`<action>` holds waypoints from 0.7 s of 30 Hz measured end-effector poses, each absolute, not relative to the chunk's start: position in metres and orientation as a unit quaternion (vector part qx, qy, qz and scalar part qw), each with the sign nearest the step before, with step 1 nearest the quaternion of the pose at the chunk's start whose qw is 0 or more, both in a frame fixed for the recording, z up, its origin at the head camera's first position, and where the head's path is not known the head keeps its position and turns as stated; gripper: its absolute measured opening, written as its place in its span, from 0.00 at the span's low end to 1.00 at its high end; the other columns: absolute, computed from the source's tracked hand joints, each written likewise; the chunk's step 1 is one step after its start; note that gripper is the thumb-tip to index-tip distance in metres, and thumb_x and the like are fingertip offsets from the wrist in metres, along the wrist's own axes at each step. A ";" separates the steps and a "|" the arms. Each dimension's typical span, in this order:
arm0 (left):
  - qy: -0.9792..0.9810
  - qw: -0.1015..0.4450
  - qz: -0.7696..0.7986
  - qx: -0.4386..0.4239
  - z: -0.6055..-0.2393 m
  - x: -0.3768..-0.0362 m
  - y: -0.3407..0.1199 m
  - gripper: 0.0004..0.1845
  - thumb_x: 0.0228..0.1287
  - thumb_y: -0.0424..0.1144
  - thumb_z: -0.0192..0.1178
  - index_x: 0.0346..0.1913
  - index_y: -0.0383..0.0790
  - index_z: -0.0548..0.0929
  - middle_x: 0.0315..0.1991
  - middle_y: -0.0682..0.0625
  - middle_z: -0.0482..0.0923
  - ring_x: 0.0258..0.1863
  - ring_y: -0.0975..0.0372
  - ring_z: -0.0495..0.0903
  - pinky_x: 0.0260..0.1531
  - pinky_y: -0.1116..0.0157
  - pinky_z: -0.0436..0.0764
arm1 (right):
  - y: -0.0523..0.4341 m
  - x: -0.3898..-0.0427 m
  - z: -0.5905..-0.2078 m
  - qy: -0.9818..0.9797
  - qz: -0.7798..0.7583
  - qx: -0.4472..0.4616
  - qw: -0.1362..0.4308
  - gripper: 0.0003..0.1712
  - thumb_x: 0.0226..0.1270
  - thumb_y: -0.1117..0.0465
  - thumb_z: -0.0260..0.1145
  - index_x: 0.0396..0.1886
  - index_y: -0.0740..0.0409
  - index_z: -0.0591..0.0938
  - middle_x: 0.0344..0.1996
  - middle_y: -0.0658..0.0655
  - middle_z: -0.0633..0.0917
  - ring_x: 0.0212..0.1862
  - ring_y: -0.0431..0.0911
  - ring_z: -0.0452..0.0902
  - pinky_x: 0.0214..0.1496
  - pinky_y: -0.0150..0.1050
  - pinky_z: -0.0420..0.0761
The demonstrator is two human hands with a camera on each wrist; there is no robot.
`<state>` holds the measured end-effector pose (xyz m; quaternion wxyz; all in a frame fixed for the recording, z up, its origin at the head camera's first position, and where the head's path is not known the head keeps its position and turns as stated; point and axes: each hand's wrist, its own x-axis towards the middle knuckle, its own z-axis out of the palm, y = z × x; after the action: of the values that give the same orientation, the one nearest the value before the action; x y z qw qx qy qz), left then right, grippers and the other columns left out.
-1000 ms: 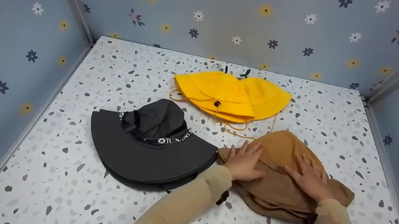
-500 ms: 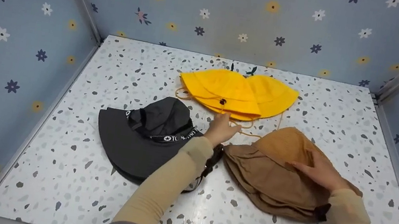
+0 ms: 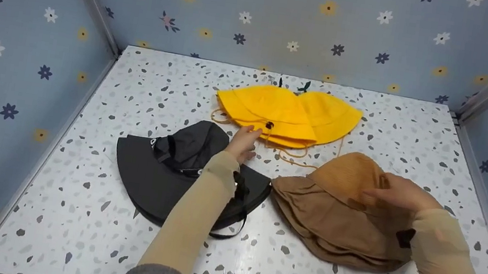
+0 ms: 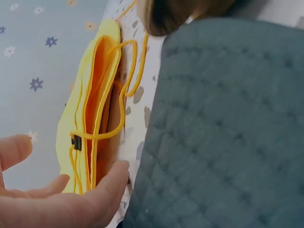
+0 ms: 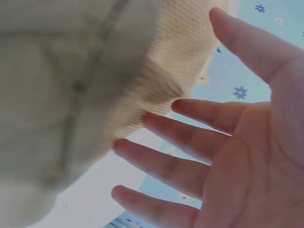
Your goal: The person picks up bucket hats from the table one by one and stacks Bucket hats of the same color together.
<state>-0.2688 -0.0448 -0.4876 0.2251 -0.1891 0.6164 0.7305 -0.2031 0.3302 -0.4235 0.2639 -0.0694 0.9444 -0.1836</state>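
Your left hand (image 3: pixel 243 142) is open, fingers straight, btwn the black hat (image 3: pixel 171 172) and yellow hat (image 3: pixel 286 114) near the table's (image 3: pixel 80 228) back edge. Your right hand (image 3: pixel 402 192), open w/ spread fingers, hovers just over the brown hat (image 3: pixel 334 213), right side of table.

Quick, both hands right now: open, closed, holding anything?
Left hand: open, holding nothing, fingertips at the yellow hat.
Right hand: open, holding nothing, just above the brown hat.

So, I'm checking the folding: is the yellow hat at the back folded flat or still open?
Folded flat: the yellow fabric bucket hat lies doubled, brim edges stacked in the left wrist view.
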 end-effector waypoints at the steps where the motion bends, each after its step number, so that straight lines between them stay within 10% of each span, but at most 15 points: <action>1: 0.600 0.225 0.742 -0.198 -0.487 -0.271 -0.046 0.33 0.77 0.46 0.51 0.79 0.48 0.53 0.79 0.44 0.49 0.77 0.44 0.53 0.73 0.53 0.64 | 0.329 -0.206 -0.418 0.945 -0.175 -0.065 0.267 0.50 0.69 0.36 0.60 0.69 0.76 0.62 0.62 0.80 0.71 0.62 0.72 0.69 0.63 0.66 0.70; 14: 0.368 0.179 0.879 -0.245 -0.484 -0.287 -0.049 0.33 0.78 0.44 0.49 0.80 0.50 0.50 0.82 0.48 0.34 0.80 0.47 0.40 0.76 0.48 0.54 | 0.277 -0.248 -0.381 0.928 -0.270 -0.012 0.254 0.54 0.66 0.30 0.58 0.77 0.61 0.56 0.70 0.72 0.66 0.70 0.67 0.62 0.71 0.66 0.62; 21: 0.325 0.150 0.892 -0.275 -0.491 -0.291 -0.042 0.32 0.76 0.42 0.53 0.78 0.48 0.57 0.79 0.47 0.48 0.73 0.47 0.59 0.71 0.54 0.68 | 0.241 -0.249 -0.406 0.862 -0.444 -0.012 0.245 0.45 0.72 0.42 0.60 0.77 0.61 0.56 0.70 0.70 0.67 0.66 0.61 0.70 0.71 0.56 0.69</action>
<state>-0.2908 -0.0420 -0.4908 0.1500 -0.2754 0.3250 0.8922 -0.2491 0.2413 -0.4057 0.2450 -0.0117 0.8617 -0.4442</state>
